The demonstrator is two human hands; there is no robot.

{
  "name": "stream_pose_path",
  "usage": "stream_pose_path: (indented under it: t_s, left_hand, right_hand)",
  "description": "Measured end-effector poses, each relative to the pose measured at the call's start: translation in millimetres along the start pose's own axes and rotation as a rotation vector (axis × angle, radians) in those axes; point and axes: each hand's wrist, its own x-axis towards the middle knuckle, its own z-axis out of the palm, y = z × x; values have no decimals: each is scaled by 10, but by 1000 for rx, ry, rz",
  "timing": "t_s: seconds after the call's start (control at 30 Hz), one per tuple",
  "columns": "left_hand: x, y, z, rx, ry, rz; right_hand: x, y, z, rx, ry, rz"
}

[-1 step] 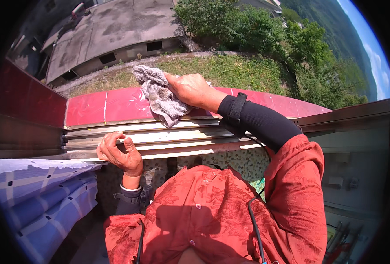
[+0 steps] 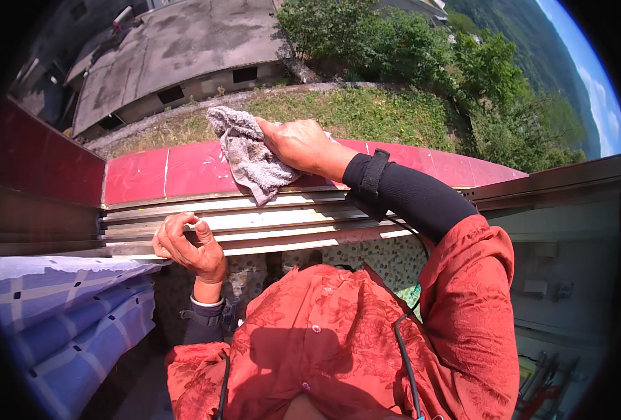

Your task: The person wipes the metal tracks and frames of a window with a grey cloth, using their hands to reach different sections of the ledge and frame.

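My right hand [image 2: 309, 145] is closed on a crumpled grey-white cleaning cloth [image 2: 251, 155]. The cloth lies over the red tiled outer sill [image 2: 198, 166], and its lower corner hangs onto the pale metal window track [image 2: 289, 215]. Part of the cloth is hidden under my fingers. To the left and nearer to me, my left hand [image 2: 191, 245] rests at the inner edge of the track, palm turned up, fingers loosely bent and the thumb apart. Nothing shows between its fingers.
A blue-and-white checked curtain [image 2: 79, 308] hangs at the left. Dark frame sides close the opening, and a sliding pane [image 2: 555, 259] stands at the right. Beyond the sill lie a drop to grass [image 2: 366, 112], a flat concrete roof [image 2: 191, 49] and trees.
My right hand and the cloth have shifted slightly to the left along the sill. My left hand stays nearly in place.
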Motion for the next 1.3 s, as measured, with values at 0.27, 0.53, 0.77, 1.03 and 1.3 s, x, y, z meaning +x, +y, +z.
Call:
stream_pose_path:
  t_s: [0.27,0.53,0.77,1.03,1.3]
  left_hand:
    - [-42,-16,13,59,9,2]
    - [-24,20,-10,59,-7,-27]
    - [138,325,-61,-189,-141,75]
    - [157,1392,146,-1013,-982,-44]
    - [-368,2089,711,-1363,-918,-64]
  right_hand:
    - [-1202,1063,-390,-96,-86,411]
    - [-1576,769,-518,1246,539,696]
    - [-1900,276,-537,1828,518,602]
    - [-2435,-12,-566,1469,615,353]
    - [-2909,-190,-780,308,584,-3]
